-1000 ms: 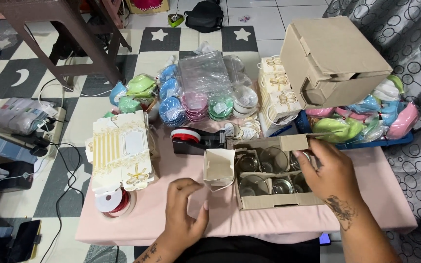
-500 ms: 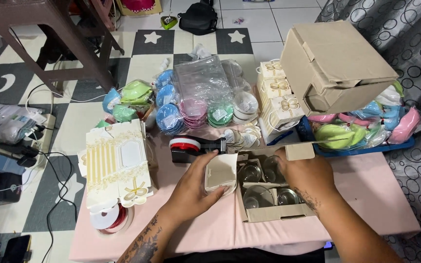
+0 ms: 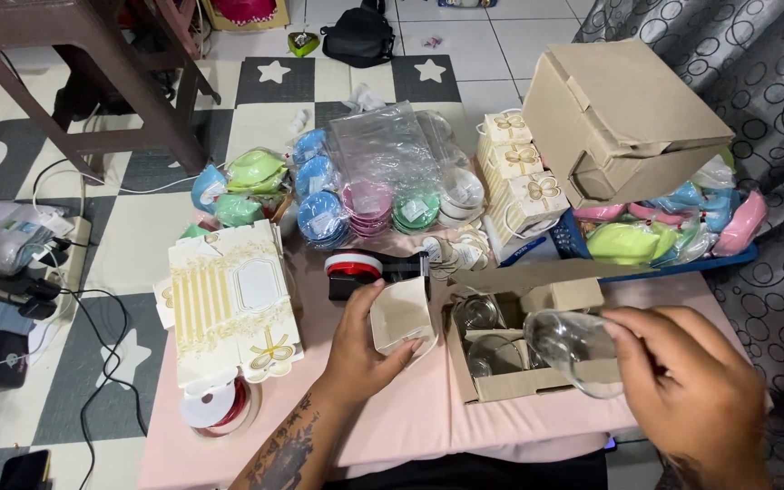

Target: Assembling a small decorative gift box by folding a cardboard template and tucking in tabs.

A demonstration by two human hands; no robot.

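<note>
My right hand (image 3: 682,377) grips a clear glass cup (image 3: 573,347), tilted on its side just above the right part of an open cardboard box (image 3: 501,386) with dividers. More clear glasses (image 3: 481,315) sit in the box's cells. My left hand (image 3: 365,349) rests on the pink table (image 3: 410,417) and holds the box's left flap (image 3: 401,313). A black tape dispenser with a red roll (image 3: 365,270) stands just beyond that hand.
A stack of flat cream and gold gift boxes (image 3: 233,304) lies at the left, ribbon spools (image 3: 215,406) below it. Bagged coloured bowls (image 3: 383,195), folded gift boxes (image 3: 519,186), a large cardboard box (image 3: 628,122) and a blue tray of wrapped items (image 3: 664,238) crowd the back.
My right hand has lifted a glass out of the divided box and drawn it right. My left hand moved up from the table's front edge to the box's left flap.
</note>
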